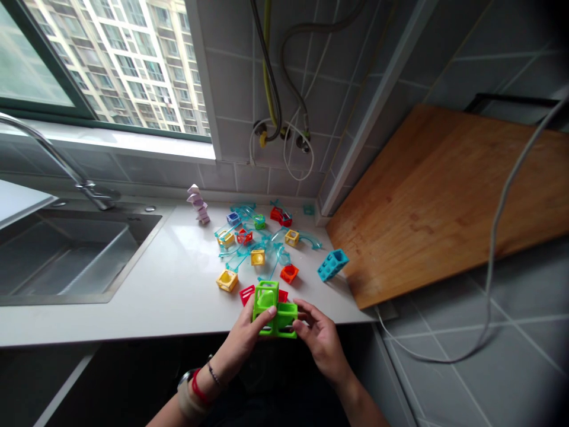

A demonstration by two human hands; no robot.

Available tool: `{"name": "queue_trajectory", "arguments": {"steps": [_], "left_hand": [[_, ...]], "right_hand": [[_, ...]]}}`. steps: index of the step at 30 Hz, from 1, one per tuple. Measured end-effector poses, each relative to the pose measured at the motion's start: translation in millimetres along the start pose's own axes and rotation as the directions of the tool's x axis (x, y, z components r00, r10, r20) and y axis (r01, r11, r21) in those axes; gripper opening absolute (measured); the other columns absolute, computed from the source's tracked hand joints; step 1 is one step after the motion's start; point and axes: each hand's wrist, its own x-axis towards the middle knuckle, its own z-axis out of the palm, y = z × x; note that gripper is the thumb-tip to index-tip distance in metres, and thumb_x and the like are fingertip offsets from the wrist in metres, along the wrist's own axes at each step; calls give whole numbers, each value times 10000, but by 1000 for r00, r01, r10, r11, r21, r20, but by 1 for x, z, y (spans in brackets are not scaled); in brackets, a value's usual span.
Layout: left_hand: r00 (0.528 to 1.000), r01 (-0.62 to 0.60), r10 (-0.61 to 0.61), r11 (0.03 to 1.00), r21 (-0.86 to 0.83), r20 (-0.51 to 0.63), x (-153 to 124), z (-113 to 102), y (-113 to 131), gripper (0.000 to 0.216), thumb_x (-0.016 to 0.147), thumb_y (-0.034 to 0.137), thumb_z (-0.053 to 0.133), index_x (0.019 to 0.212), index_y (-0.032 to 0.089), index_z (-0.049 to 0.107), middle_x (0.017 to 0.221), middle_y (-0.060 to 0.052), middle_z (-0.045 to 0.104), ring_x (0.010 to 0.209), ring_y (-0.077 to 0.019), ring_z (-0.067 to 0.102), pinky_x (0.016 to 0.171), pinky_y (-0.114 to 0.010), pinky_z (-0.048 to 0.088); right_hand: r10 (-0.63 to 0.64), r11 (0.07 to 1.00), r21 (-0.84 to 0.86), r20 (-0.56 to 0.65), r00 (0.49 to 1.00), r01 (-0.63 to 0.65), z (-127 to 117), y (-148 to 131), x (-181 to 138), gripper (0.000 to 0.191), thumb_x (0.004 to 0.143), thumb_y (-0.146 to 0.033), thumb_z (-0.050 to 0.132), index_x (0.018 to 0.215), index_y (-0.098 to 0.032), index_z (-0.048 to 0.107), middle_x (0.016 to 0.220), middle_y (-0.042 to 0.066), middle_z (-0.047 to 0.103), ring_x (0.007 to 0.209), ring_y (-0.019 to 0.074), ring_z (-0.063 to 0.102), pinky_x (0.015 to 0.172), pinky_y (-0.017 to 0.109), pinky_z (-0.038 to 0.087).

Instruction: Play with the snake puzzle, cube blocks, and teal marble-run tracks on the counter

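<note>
1. You are gripping a green block cluster (274, 308) with both hands, right at the front edge of the white countertop (178, 279).
2. Your left hand (242, 339) is wrapping around the cluster's left side. The thumb is pressing on the front of the upper cube. Wristbands (198, 388) are showing on that wrist.
3. Your right hand (320, 339) is pinching the cluster's right end, with fingertips lying on the lower part.
4. The cluster is showing as hollow, open-sided green cubes joined together, one standing on top and the rest side by side below. The exact count cannot be told.
5. A red cube (247, 293) is lying just behind the cluster on its left, partly hidden by it.
6. A yellow cube (227, 280) is sitting near, further back on the left. An orange cube (288, 273) is sitting behind on the right.
7. A blue block (332, 264) is lying tilted just beside the wooden cutting board (444, 196) at the counter's right end. Whether they are touching cannot be told.
8. More small cubes and clear teal track pieces (267, 243) are lying scattered further back.
9. A pale pink stacked tower (198, 204) is standing near the tiled wall.
10. A steel sink (66, 255) with a faucet (53, 157) is sitting well apart on the left.
</note>
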Motion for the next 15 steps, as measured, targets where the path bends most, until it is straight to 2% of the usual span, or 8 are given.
{"name": "queue_trajectory", "arguments": {"steps": [5, 10, 15], "left_hand": [[996, -79, 83, 992, 100, -37, 1, -2, -1, 634, 851, 461, 784, 1381, 197, 558, 1338, -152, 685, 1231, -349, 663, 932, -384, 579], [991, -135, 135, 985, 107, 2, -2, -11, -4, 626, 807, 414, 835, 1341, 190, 597, 1296, -142, 714, 1217, -344, 669, 950, -372, 570], [990, -137, 135, 986, 99, 29, -9, -22, -8, 590, 770, 401, 861, 1280, 200, 643, 1331, -128, 698, 1246, -356, 647, 951, -383, 580]], "right_hand": [[-8, 999, -41, 13, 1000, 8, 4, 5, -5, 503, 886, -427, 776, 1346, -270, 645, 1147, 85, 729, 987, 260, 726, 885, 414, 606], [-38, 996, -81, 16, 999, 39, 3, 5, -6, 498, 878, -421, 782, 1331, -259, 653, 1159, 98, 726, 1080, 280, 683, 939, 432, 583], [-26, 999, -47, 7, 1000, 27, 5, 8, -6, 471, 879, -441, 774, 1300, -262, 664, 1164, 101, 727, 1063, 280, 688, 938, 442, 581]]}}
